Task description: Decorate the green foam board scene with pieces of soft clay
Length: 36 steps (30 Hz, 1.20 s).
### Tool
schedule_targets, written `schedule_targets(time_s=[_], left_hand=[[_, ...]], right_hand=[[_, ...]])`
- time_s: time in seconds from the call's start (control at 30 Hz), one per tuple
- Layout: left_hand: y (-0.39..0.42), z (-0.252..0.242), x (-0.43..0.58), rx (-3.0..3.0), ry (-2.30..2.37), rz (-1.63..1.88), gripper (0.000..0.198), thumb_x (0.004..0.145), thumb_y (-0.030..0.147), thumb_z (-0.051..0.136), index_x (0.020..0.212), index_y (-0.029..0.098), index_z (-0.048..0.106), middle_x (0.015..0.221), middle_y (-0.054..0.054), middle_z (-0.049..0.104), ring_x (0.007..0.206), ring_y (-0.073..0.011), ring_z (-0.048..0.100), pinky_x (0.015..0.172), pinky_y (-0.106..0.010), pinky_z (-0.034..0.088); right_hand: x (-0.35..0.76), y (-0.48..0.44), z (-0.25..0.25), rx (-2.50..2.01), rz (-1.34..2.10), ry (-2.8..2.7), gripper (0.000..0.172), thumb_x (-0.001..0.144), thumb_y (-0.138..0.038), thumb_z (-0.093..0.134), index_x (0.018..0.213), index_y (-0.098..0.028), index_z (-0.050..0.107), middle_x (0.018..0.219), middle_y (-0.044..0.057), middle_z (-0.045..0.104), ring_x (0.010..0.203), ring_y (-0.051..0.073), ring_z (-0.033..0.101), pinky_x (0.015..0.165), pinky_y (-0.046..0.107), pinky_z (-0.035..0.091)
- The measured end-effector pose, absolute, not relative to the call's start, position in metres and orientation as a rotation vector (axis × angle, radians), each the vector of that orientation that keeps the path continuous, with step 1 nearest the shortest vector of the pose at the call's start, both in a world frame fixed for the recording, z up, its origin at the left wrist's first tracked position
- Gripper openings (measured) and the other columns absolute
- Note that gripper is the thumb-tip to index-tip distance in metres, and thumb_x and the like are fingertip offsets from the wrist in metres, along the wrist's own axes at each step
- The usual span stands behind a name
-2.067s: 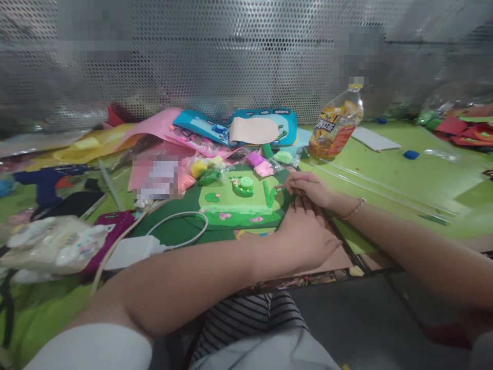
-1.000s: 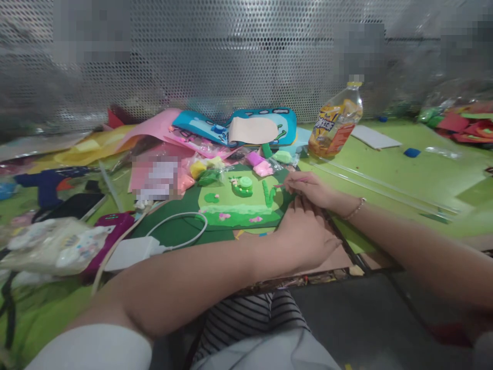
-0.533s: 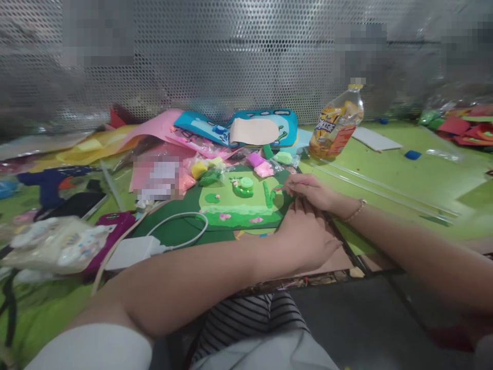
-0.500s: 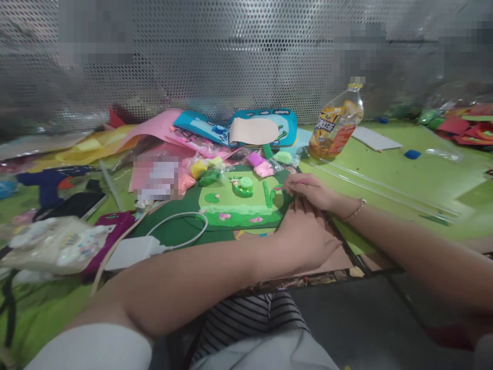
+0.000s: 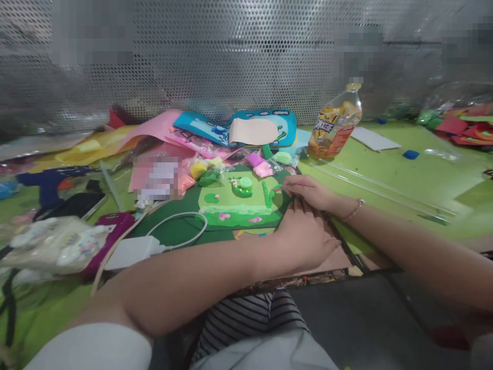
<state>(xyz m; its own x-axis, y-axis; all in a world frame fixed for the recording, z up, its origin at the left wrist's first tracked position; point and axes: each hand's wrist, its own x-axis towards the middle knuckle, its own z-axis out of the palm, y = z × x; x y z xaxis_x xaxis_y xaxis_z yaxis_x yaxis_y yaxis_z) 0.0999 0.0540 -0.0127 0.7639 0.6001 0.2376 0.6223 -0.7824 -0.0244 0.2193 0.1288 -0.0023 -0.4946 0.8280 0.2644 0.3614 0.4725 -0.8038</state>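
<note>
My right hand (image 5: 310, 190) is closed in a pinch around a thin pink tool (image 5: 278, 189), whose tip meets a branching green clay stem (image 5: 267, 193) on the picture. My left hand (image 5: 302, 234) lies flat at the picture's lower right edge, thumb apart, its fingertips partly hidden by the right hand. The clay picture (image 5: 252, 201) has a light green ground bordered by darker green. On it sit a round green clay figure (image 5: 243, 186), a small green pad (image 5: 211, 197) with a pink bit, and a green strip with pink clay flowers (image 5: 256, 219).
Behind the picture lie bagged clay lumps (image 5: 263, 169) and blue cards (image 5: 287, 131). A bottle (image 5: 334, 128) stands at the back right near clear rods (image 5: 379, 190). A white charger (image 5: 133, 252) with a looped cable, a phone (image 5: 79, 204) and a bag (image 5: 57, 241) sit left.
Little differs. The right hand and pink tool have shifted very slightly at the green stem; the left hand stays in place.
</note>
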Motion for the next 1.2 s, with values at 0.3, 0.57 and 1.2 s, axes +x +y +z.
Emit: schedule_targets(time_s=[0.3, 0.57, 1.2], left_hand=[[0.0543, -0.015, 0.1006, -2.826, -0.997, -0.34, 0.075, 0.086, 0.056, 0.026, 0.131, -0.003, 0.039, 0.135, -0.028, 0.039, 0.124, -0.0395, 0.037, 0.102, -0.05, 0.027], [0.0542, -0.0128, 0.0997, -2.841, -0.981, -0.34, 0.071, 0.087, 0.055, 0.027, 0.127, -0.001, 0.045, 0.131, -0.027, 0.044, 0.12, -0.0372, 0.042, 0.1, -0.051, 0.028], [0.0538, -0.0135, 0.0998, -2.837, -0.985, -0.35, 0.07, 0.087, 0.055, 0.026, 0.127, 0.0, 0.045, 0.132, -0.026, 0.044, 0.119, -0.0353, 0.043, 0.099, -0.048, 0.029]], right_hand=[[0.2207, 0.1288, -0.001, -0.973, 0.974, -2.002, 0.023, 0.082, -0.023, 0.046, 0.06, -0.017, 0.048, 0.059, -0.002, 0.043, 0.055, 0.011, 0.037, 0.059, 0.027, 0.036], [0.2183, 0.1276, 0.0013, -0.987, 0.936, -2.06, 0.027, 0.083, -0.029, 0.045, 0.059, -0.017, 0.046, 0.06, -0.001, 0.044, 0.06, 0.012, 0.041, 0.061, 0.027, 0.035], [0.2202, 0.1269, 0.0035, -1.007, 0.689, -2.131, 0.027, 0.086, -0.033, 0.044, 0.064, -0.018, 0.048, 0.063, 0.0, 0.047, 0.065, 0.014, 0.043, 0.065, 0.028, 0.036]])
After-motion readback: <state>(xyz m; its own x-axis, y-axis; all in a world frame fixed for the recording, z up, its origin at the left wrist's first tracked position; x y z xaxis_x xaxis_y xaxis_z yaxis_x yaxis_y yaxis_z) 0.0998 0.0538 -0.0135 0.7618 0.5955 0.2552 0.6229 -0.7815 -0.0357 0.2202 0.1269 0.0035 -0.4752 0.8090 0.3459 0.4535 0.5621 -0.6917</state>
